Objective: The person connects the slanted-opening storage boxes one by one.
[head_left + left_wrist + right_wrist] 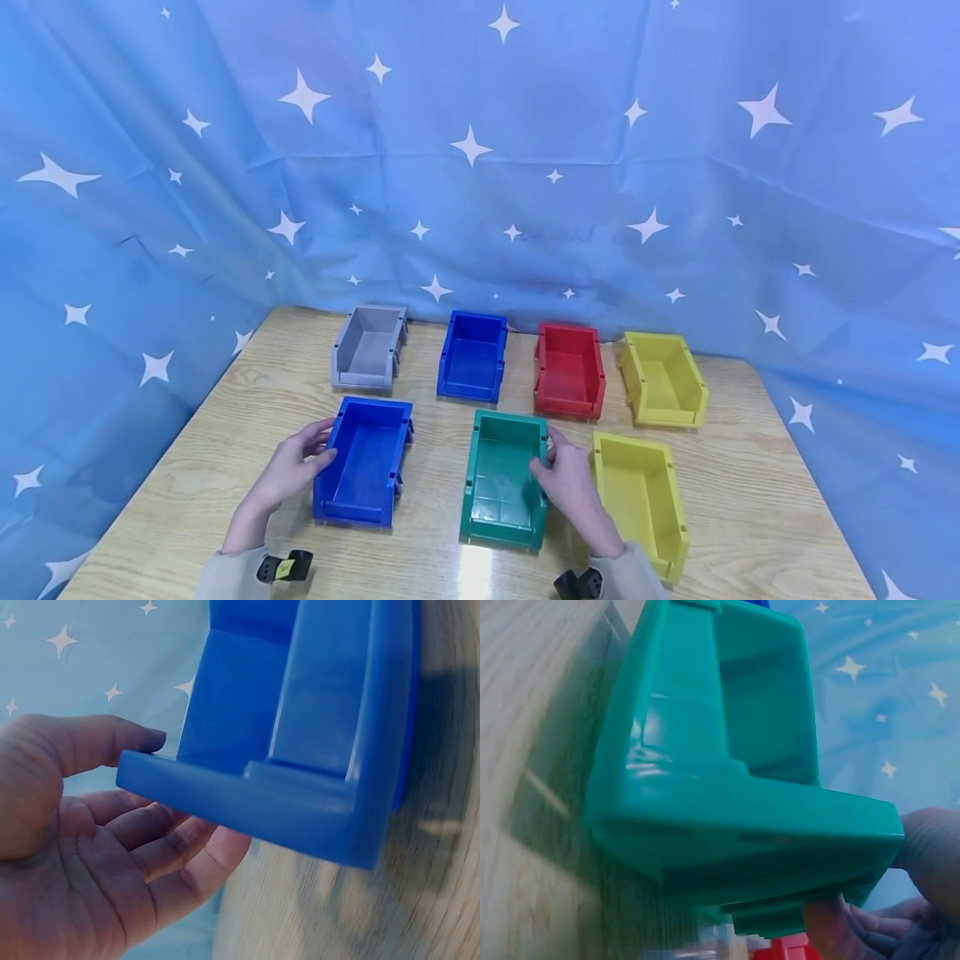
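Observation:
At the near left of the wooden table stands a blue storage bin (366, 467). My left hand (291, 468) holds its left side wall, the thumb over the rim and the fingers outside, as the left wrist view also shows. Right of it sits a green storage bin (504, 471), its lower front lip towards me. My right hand (576, 487) grips that bin's right wall; the thumb reaches over the rim and the other fingers lie against the outside, partly hidden. Both bins have nothing inside.
A yellow bin (637, 500) stands close to the right of my right hand. Along the back are a grey bin (370, 346), a second blue bin (472, 358), a red bin (570, 372) and another yellow bin (663, 383). A starry blue curtain (472, 208) hangs behind.

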The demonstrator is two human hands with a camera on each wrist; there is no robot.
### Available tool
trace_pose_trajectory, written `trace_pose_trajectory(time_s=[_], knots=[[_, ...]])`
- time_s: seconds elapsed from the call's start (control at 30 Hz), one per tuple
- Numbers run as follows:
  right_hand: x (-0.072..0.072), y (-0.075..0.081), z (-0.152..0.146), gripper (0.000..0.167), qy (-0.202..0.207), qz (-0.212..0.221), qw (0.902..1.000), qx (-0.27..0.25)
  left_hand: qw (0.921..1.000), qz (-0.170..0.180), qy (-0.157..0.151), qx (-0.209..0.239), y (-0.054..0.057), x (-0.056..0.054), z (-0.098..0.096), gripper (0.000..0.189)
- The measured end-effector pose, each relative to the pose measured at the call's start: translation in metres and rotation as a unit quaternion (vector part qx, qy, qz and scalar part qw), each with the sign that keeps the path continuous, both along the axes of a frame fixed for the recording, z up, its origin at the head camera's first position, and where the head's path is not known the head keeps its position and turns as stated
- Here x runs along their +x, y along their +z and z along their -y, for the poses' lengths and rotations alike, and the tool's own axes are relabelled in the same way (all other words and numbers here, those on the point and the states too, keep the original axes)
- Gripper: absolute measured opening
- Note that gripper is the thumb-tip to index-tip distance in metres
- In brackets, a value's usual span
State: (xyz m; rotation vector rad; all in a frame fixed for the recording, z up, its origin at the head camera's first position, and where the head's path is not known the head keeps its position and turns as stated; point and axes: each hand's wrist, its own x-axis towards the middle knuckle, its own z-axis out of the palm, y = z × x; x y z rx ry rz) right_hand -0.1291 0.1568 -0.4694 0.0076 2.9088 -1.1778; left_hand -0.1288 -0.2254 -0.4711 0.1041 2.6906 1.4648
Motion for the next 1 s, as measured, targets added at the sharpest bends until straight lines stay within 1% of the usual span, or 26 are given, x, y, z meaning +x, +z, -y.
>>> trace_pose_trajectory(time_s=[0.3,0.5,0.8,1.0], knots=[[0.000,0.000,0.002,0.061,-0.010,0.013,0.9997,-0.015,1.0000,0.003,-0.002,0.001,0.000,0.001,0.000,0.044],[-0.002,0.004,0.003,0.062,-0.002,0.011,0.9998,-0.017,1.0000,0.004,-0.001,0.002,0.001,0.000,0.000,0.044],[-0.007,0.015,0.006,0.062,0.008,-0.009,0.9997,-0.019,1.0000,0.008,-0.002,0.003,0.000,0.000,0.001,0.045],[-0.012,0.024,0.009,0.064,0.004,-0.002,0.9997,-0.024,1.0000,0.007,-0.002,-0.001,0.000,0.000,0.001,0.045]])
